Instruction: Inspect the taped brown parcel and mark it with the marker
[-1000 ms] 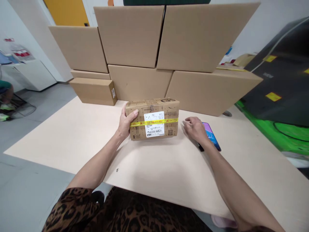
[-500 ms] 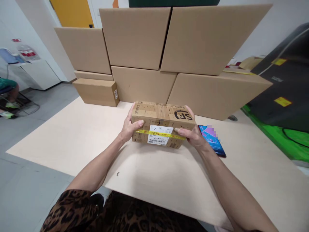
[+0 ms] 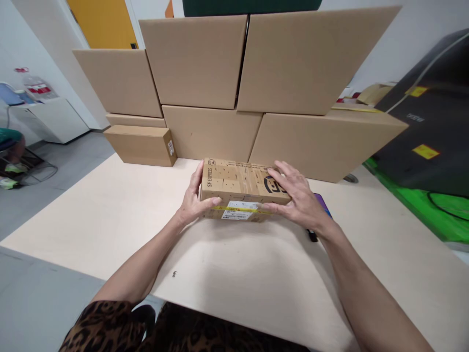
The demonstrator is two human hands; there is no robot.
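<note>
On the table lies a small brown cardboard box printed "SF EXPRESS", with clear tape on top, a white label and yellow tape along its front. My left hand clasps its left end, thumb on the front and fingers along the side. Over the right end is my right hand, fingers apart across the top and thumb at the front face. A phone with a lit screen is partly hidden behind my right hand. Below that wrist a small black thing shows; I cannot tell what it is.
Large plain cartons are stacked along the back of the table. A flat brown box stands before them at left. A black case and green material are at right. Part of a seated person shows far left.
My right hand has moved from gripping the box's right side to lying spread over its top right. The box's front is tilted up less toward me. My left hand keeps its hold.
</note>
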